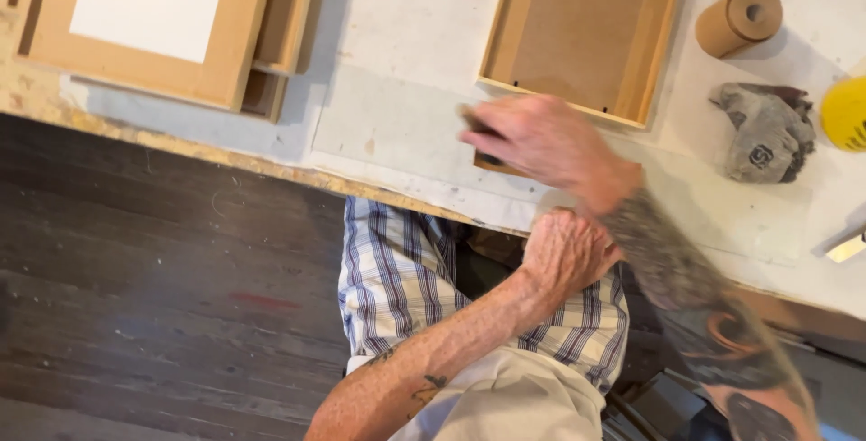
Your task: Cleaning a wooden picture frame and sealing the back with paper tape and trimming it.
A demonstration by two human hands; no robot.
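White-covered workbench (424, 26) with a worn, paint-flecked front edge fills the upper part of the head view, above a dark plank floor (153, 297). Right hand (546, 139) reaches over the bench edge, blurred by motion, with its fingers curled around a small dark flat object (475, 124) at the fingertips; what the object is cannot be told. Directly beyond the hand lies a shallow wooden frame (663, 35), face down, with a brown backing panel set inside its raised rim; the hand overlaps the near edge of this frame, and a short brown strip shows beneath the palm. Left hand (566, 252) is closed in a loose fist just below the bench edge, near the right wrist and above the lap; whether it holds anything cannot be told. Plaid shorts (397, 270) are visible under both forearms. To the right of the frame, a roll of brown tape (740, 19) lies on its side, with a crumpled grey rag (765, 133) just in front of it. A yellow rounded object (846, 114) is cut off by the right margin beside the rag. At the upper left, well apart from the hands, a second wooden frame (230, 53) with a white panel rests on a stack of further frames.
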